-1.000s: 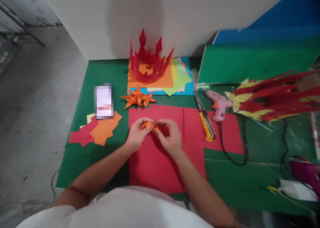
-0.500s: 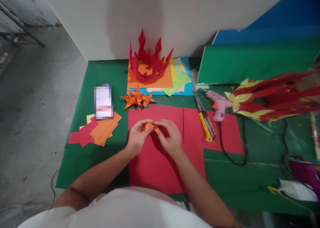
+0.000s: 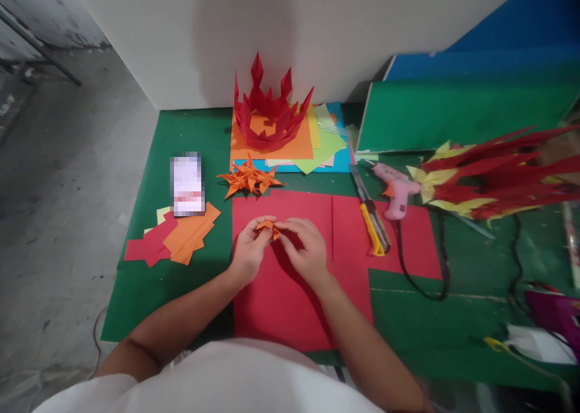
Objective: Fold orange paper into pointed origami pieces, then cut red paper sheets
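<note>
Between both hands is a small folded orange paper piece [image 3: 268,226], held above a red paper sheet [image 3: 290,304]. My left hand [image 3: 249,249] pinches its left side between thumb and fingers. From the right, my right hand [image 3: 307,247] grips the piece's edge with thumb and forefinger. Just beyond the hands lies a cluster of orange folded paper flowers [image 3: 251,179] with pointed petals. Behind them a red folded paper crown [image 3: 272,136] stands on a stack of coloured paper [image 3: 302,152].
A phone [image 3: 188,183] and cut paper strips [image 3: 188,238] lie at left. Right of the hands are a yellow utility knife [image 3: 372,229], a pink glue gun [image 3: 394,188] with a black cord, and a red and yellow paper piece [image 3: 489,177]. A green board [image 3: 462,114] leans behind.
The orange paper piece has been turned in my fingers and shows a different side. My right hand has shifted slightly left; the things on the table stay put.
</note>
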`<action>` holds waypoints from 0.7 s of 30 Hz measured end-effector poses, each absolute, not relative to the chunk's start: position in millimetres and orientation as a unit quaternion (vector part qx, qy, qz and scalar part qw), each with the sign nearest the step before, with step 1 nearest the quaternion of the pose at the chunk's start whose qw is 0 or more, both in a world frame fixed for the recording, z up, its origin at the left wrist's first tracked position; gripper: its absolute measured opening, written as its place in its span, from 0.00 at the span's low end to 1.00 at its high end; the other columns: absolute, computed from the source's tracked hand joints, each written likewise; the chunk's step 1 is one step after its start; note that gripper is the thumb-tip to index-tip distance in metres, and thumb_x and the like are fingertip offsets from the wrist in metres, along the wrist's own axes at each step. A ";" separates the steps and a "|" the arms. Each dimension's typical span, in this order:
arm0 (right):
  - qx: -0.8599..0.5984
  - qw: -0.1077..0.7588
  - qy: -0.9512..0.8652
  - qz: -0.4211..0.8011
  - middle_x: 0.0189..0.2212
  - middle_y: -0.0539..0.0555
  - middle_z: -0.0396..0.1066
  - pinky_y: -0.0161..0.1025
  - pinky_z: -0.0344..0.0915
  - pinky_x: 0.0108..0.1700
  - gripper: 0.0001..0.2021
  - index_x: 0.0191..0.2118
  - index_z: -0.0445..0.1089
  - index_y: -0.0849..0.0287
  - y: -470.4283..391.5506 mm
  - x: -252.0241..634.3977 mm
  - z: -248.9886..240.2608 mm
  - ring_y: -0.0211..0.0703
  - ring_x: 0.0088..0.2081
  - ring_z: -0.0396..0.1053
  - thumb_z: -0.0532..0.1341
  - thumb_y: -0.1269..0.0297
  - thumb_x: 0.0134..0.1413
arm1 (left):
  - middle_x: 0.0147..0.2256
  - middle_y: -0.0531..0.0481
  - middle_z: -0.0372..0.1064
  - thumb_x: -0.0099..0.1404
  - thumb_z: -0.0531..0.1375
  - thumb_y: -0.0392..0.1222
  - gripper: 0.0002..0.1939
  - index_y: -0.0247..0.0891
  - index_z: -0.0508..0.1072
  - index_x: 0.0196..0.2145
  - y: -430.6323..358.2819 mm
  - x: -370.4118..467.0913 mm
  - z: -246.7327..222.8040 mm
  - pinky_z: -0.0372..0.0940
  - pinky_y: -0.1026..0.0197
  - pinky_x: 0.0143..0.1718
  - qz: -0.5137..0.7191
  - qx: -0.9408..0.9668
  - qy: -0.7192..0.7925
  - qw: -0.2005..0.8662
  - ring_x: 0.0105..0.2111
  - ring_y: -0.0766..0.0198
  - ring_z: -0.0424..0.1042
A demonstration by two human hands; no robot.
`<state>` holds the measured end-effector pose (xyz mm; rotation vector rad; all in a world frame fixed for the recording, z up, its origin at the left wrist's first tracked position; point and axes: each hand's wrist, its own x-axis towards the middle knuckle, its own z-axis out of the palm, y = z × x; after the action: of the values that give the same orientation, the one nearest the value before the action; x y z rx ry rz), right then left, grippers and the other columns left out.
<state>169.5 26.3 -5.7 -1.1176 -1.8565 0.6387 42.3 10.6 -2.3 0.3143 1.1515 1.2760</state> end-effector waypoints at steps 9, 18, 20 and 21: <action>-0.451 0.432 -0.734 0.267 0.36 0.52 0.76 0.47 0.71 0.41 0.09 0.43 0.72 0.49 26.4 169.7 -6.0 0.45 0.39 0.73 0.58 0.67 0.58 | 0.32 0.52 0.73 0.47 0.69 0.39 0.13 0.39 0.75 0.33 9.8 39.5 -2.5 0.65 0.62 0.41 0.566 0.204 0.521 0.606 0.34 0.66 0.72; -0.462 0.440 -0.710 0.297 0.34 0.51 0.77 0.45 0.72 0.42 0.08 0.39 0.74 0.50 26.9 172.9 -5.2 0.44 0.38 0.74 0.60 0.68 0.56 | 0.30 0.51 0.73 0.46 0.70 0.39 0.12 0.38 0.76 0.31 10.5 35.3 0.1 0.67 0.63 0.36 0.561 0.269 0.534 0.573 0.31 0.66 0.72; -0.465 0.453 -0.692 0.315 0.33 0.51 0.77 0.44 0.72 0.41 0.06 0.37 0.75 0.51 27.2 173.6 -5.4 0.43 0.36 0.74 0.61 0.68 0.54 | 0.32 0.50 0.73 0.47 0.70 0.38 0.11 0.38 0.77 0.31 10.6 33.9 1.8 0.67 0.62 0.39 0.561 0.293 0.526 0.568 0.34 0.64 0.72; -0.466 0.460 -0.683 0.324 0.33 0.51 0.76 0.44 0.72 0.41 0.05 0.36 0.75 0.51 27.4 173.9 -5.7 0.43 0.36 0.74 0.62 0.68 0.54 | 0.32 0.50 0.73 0.47 0.70 0.38 0.10 0.38 0.78 0.31 10.7 33.2 2.4 0.67 0.62 0.40 0.562 0.305 0.519 0.568 0.35 0.64 0.73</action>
<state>173.9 27.4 -5.7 -1.1465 -1.6799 0.7977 33.2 10.7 2.4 0.7160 1.2194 1.3198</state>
